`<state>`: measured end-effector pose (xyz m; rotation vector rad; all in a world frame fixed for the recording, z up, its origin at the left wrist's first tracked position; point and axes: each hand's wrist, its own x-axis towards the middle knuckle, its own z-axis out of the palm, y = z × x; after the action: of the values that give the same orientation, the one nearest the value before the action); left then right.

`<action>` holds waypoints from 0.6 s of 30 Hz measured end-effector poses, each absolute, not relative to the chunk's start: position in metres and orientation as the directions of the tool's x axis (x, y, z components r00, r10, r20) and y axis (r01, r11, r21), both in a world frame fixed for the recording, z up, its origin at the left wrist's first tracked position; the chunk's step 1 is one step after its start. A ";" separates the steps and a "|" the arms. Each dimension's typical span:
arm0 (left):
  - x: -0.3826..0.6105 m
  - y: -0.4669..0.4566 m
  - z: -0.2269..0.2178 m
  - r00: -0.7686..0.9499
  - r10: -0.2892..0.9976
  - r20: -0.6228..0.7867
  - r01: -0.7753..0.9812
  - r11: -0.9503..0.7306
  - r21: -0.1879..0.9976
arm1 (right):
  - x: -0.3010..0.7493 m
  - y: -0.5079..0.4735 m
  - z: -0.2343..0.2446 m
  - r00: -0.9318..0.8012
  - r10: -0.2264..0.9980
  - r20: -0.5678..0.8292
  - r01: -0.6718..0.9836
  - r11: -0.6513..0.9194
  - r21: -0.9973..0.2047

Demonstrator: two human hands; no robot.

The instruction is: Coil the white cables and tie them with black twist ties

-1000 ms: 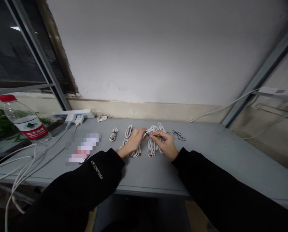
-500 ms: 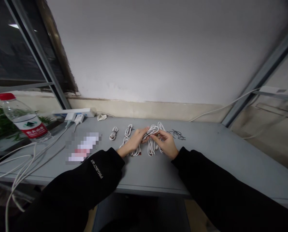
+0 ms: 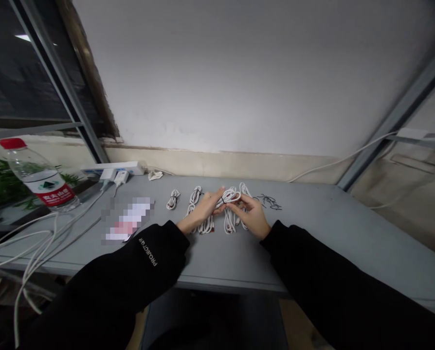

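Between my two hands a white cable (image 3: 231,195), coiled into a bundle, is held above the desk, with a dark tie across its left part. My left hand (image 3: 205,212) is closed around the bundle's left end. The fingers of my right hand (image 3: 251,214) pinch at its right side. More coiled white cables lie under and around my hands, among them a bundle (image 3: 229,223) just below, partly hidden by my fingers. Further left rest a tied cable bundle (image 3: 173,199) and another one (image 3: 195,195).
Loose black twist ties (image 3: 270,201) lie right of my hands. On the left are a phone-like item (image 3: 132,218), blurred out, a water bottle (image 3: 49,187) with a red cap, and a power strip (image 3: 130,168) with plugged-in chargers. White cords (image 3: 38,243) trail over the desk's left edge.
The view has shifted very slightly. Both hands keep hold of the coiled cable in nearly the same place, with only small finger movement.
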<state>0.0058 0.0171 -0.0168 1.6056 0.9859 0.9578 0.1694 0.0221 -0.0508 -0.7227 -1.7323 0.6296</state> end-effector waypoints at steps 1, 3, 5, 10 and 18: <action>0.005 0.018 -0.018 0.360 0.925 0.121 0.153 -0.187 0.970 | 0.170 0.022 -0.051 -0.214 0.727 0.652 0.176 0.685 -0.707; 0.004 0.020 -0.021 0.361 0.924 0.127 0.145 -0.191 0.971 | 0.170 0.022 -0.051 -0.232 0.696 0.680 0.224 0.718 -0.659; 0.003 0.022 -0.025 0.365 0.921 0.133 0.123 -0.190 0.974 | 0.172 0.021 -0.050 -0.271 0.652 0.708 0.278 0.757 -0.591; 0.004 0.025 -0.028 0.414 0.909 0.048 0.056 -0.079 0.995 | 0.176 0.018 -0.046 -0.394 0.535 0.747 0.434 0.825 -0.363; 0.013 0.019 -0.024 0.524 0.850 -0.050 -0.030 0.078 0.997 | 0.176 0.021 -0.047 -0.476 0.530 0.702 0.520 0.813 -0.261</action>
<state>0.0129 0.0194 -0.0238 1.3368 0.7948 0.7758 0.1755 0.0206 -0.0470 -0.7688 -2.1626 0.0153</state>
